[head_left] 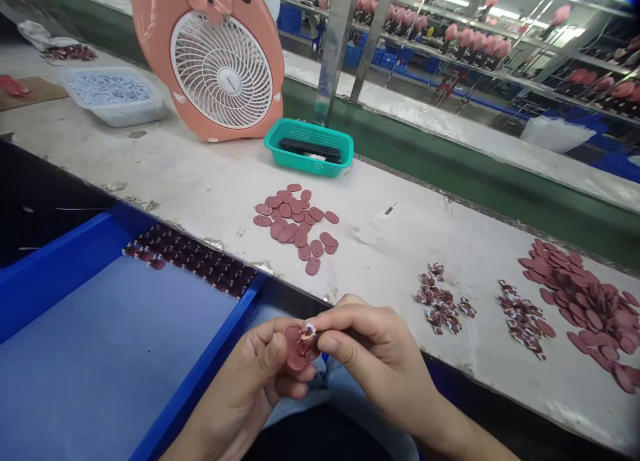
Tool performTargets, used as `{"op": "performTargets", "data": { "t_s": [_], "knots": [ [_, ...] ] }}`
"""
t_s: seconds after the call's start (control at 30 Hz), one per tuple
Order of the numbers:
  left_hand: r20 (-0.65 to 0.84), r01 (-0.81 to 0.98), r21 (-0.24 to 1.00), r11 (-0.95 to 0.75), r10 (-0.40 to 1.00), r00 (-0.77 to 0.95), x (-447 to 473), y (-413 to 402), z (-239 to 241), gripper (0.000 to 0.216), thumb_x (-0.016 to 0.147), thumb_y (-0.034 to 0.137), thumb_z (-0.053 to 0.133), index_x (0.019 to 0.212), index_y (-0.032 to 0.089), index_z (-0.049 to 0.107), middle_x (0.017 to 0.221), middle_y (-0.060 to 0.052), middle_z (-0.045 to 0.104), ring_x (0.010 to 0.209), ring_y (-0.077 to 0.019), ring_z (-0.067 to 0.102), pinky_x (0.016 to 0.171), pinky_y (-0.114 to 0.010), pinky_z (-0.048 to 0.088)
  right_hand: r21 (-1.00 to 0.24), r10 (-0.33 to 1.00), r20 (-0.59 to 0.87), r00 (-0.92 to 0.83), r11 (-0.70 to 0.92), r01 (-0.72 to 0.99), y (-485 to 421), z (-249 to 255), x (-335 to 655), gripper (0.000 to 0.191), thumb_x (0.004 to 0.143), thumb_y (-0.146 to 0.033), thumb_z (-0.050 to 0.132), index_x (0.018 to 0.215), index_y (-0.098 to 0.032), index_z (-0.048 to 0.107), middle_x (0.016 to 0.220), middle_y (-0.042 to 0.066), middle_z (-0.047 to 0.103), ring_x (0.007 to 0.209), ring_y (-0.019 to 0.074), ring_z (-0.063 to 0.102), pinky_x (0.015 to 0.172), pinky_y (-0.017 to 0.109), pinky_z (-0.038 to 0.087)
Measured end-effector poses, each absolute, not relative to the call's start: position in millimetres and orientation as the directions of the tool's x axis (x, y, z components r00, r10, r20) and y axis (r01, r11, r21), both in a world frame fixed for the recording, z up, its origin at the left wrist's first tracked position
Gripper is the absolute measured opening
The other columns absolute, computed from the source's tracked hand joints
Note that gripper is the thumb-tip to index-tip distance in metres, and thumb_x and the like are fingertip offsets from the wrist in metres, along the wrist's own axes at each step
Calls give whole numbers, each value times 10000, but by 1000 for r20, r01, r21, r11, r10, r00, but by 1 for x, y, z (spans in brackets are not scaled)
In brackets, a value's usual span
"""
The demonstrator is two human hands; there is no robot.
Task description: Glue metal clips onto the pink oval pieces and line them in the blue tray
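Observation:
My left hand (260, 374) pinches a small red oval piece (295, 348) just below the table's front edge. My right hand (370, 348) pinches a tiny decorative bow (309, 330) against the top of that oval. A loose pile of the same red ovals (295, 224) lies on the white table (200, 174) ahead. Two small heaps of bows (443, 304) (523, 318) sit to the right, and a bigger pile of red ovals (585, 301) lies at the far right.
A blue tray (65, 261) at the lower left holds rows of finished pieces (190, 258) along its far edge. A pink fan (215, 61), a teal basket (310, 148) and a clear tub (113, 94) stand further back. Racks of shoes fill the background.

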State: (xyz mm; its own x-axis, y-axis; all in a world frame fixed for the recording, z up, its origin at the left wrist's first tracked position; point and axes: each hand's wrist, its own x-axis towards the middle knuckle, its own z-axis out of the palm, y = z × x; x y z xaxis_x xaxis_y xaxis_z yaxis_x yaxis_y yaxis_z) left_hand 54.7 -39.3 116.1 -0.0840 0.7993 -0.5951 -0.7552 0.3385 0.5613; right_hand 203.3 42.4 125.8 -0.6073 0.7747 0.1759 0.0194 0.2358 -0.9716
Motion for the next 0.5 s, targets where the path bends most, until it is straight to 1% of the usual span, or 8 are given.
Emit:
{"op": "performTargets", "data": {
  "t_s": [0.07,0.2,0.4,0.5],
  "knots": [
    [-595,-756,554,348,801,-68,54,-40,116,388,554,477,920,714,151,783,625,5,648,542,-93,608,487,-151,517,-954,763,221,-608,298,27,42,126,204,152,923,-244,676,1010,-308,782,795,0,757,704,143,678,651,249,542],
    [-582,-761,545,352,812,-41,55,-39,114,387,564,479,916,713,147,782,605,11,639,532,-90,609,486,-151,526,-926,733,298,-612,378,2,40,126,204,171,926,-193,671,1037,-276,771,824,8,774,698,141,680,657,252,539],
    [-575,-770,536,347,818,-32,57,-39,111,340,584,448,917,693,158,777,591,20,638,521,-85,612,475,-149,530,-899,706,330,-627,438,20,41,126,206,166,921,-167,674,1031,-254,764,833,2,783,691,135,672,675,254,540],
    [-583,-772,523,362,812,-14,56,-39,112,348,581,455,916,696,159,774,591,21,642,516,-83,611,475,-150,533,-877,677,377,-632,481,-8,41,126,207,180,923,-144,666,1050,-237,752,836,5,788,691,136,662,681,259,539]
  ]
}}
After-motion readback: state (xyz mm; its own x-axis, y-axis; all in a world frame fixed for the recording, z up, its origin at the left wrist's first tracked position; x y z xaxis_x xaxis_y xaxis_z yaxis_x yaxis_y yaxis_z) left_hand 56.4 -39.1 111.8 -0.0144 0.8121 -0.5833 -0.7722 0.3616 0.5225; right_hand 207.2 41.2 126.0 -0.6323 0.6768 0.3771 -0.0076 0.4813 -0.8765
